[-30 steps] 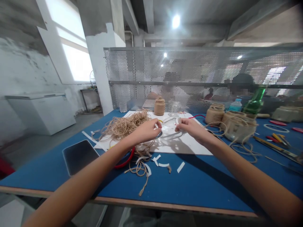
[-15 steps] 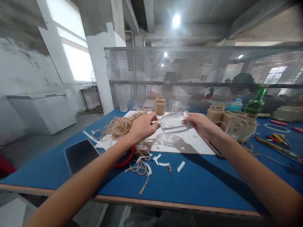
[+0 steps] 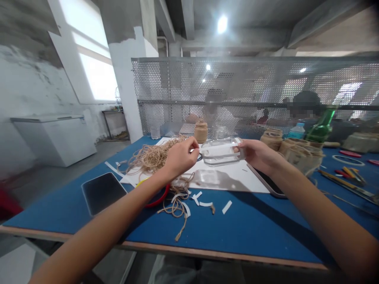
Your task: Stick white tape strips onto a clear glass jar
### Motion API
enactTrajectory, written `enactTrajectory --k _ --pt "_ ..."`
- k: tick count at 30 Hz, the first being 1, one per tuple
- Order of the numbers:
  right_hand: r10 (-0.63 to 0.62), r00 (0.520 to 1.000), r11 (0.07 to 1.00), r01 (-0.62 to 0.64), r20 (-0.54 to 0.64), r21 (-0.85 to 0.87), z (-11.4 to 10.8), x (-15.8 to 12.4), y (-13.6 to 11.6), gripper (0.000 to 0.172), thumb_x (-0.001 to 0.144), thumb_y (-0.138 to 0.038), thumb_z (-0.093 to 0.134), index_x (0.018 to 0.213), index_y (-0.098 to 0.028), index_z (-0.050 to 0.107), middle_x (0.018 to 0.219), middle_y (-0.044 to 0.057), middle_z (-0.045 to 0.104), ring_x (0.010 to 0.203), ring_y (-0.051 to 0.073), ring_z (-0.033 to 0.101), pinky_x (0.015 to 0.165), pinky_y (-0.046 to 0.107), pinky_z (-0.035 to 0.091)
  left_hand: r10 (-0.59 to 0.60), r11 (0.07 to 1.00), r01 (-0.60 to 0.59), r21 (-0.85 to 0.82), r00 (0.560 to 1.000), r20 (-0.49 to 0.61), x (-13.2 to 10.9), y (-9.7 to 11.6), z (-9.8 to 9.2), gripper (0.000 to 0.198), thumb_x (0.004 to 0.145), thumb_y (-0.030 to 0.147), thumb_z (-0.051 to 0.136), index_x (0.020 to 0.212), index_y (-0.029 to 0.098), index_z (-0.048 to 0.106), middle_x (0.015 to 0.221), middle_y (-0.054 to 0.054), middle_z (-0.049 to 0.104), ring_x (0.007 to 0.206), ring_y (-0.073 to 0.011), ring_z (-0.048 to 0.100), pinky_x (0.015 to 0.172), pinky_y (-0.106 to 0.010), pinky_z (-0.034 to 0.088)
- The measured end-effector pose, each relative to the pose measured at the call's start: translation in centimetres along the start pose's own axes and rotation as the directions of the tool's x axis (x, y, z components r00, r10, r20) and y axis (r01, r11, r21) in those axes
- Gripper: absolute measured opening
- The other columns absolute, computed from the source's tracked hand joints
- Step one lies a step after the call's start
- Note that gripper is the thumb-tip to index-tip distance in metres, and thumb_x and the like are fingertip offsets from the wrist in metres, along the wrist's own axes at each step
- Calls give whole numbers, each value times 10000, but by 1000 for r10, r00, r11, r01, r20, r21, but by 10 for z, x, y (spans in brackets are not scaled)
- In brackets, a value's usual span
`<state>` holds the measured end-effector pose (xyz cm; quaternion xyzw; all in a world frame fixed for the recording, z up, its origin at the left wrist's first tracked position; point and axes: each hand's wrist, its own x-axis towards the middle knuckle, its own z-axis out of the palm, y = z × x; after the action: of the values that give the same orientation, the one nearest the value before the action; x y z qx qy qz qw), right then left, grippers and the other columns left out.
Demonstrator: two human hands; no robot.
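Observation:
A clear glass jar [image 3: 220, 157] lies sideways in the air above a white sheet, its shadow falling below it. My right hand [image 3: 256, 154] grips the jar at its right end, fingers closed round it. Along the jar's side runs a narrow white strip [image 3: 220, 148], seemingly tape, towards my left hand [image 3: 182, 157]. The left fingertips are pinched at the strip's left end, close to the jar. Part of a dark loop shows just right of those fingers. Beneath the left forearm lies a red and yellow ring-shaped thing [image 3: 160, 197], partly covered.
Loose jute twine [image 3: 151, 157] is heaped left of the sheet [image 3: 237, 179]. Paper scraps [image 3: 205, 204] lie in front. A tablet-like dark slab [image 3: 103, 193] is at left, a phone [image 3: 268, 181] under the right forearm. Twine-wrapped jars [image 3: 302, 157] and a green bottle [image 3: 321, 128] stand right.
My right hand and the jar have shifted slightly to the right, and the jar has turned so its white strip shows along the side. The left hand stays pinched, nearly in place.

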<state>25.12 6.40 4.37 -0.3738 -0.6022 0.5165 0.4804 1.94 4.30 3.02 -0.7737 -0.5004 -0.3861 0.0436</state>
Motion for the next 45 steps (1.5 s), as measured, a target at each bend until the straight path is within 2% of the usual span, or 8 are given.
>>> enactTrajectory --k 4,9,14,19,26,33,38,45 --pt "-25 999 999 26 20 -47 0 -1 1 99 687 -222 523 604 -169 521 614 16 518 559 117 445 556 257 366 -34 999 33 -32 999 -8 0 0 -1 113 748 206 421 808 207 516 792 -4 629 726 -167 546 657 -270 380" --pt "-30 999 999 30 37 -13 3 -3 -1 108 695 -207 515 592 -174 511 606 12 517 552 120 443 560 271 364 -54 997 54 -45 998 9 -1 0 -1 116 741 197 419 819 209 504 772 -5 621 709 -165 544 657 -280 385" --pt "-83 995 996 84 50 -33 3 -3 -1 121 697 -205 517 581 -170 518 606 18 498 563 124 436 553 268 363 -63 981 75 -177 995 73 3 -3 0 99 726 194 440 811 202 490 826 -22 622 756 -162 565 671 -285 399" --pt "-135 990 986 137 27 -99 4 -3 -3 96 682 -205 512 589 -182 506 586 13 491 558 134 438 563 280 363 -62 926 126 -356 981 185 5 -6 0 172 738 203 449 909 201 426 641 17 608 619 -133 553 600 -259 386" --pt "-164 986 979 167 41 -113 5 -5 -3 49 667 -182 524 619 -174 517 581 2 484 533 113 420 536 264 341 -72 882 164 -442 973 218 3 -4 4 183 714 179 452 893 199 414 573 33 582 546 -104 509 551 -227 364" --pt "-286 958 945 286 24 -160 11 -10 0 70 668 -166 533 734 -179 555 690 10 517 616 120 467 589 259 371 -149 804 273 -528 953 265 8 -6 6 272 674 156 427 940 204 396 523 53 516 454 -85 427 447 -191 293" --pt "-377 926 906 376 33 -193 16 -13 4 72 703 -200 527 770 -191 551 718 8 506 640 125 471 612 269 382 -222 736 384 -557 915 338 12 -1 0 317 673 163 429 989 188 421 463 73 403 397 -72 349 406 -190 228" --pt "-435 899 880 436 52 -190 19 -15 9 67 740 -199 536 801 -199 564 741 3 510 674 127 485 641 272 391 -204 644 410 -646 906 372 14 -1 -2 286 674 140 442 950 131 515 432 76 352 363 -48 251 369 -190 145"
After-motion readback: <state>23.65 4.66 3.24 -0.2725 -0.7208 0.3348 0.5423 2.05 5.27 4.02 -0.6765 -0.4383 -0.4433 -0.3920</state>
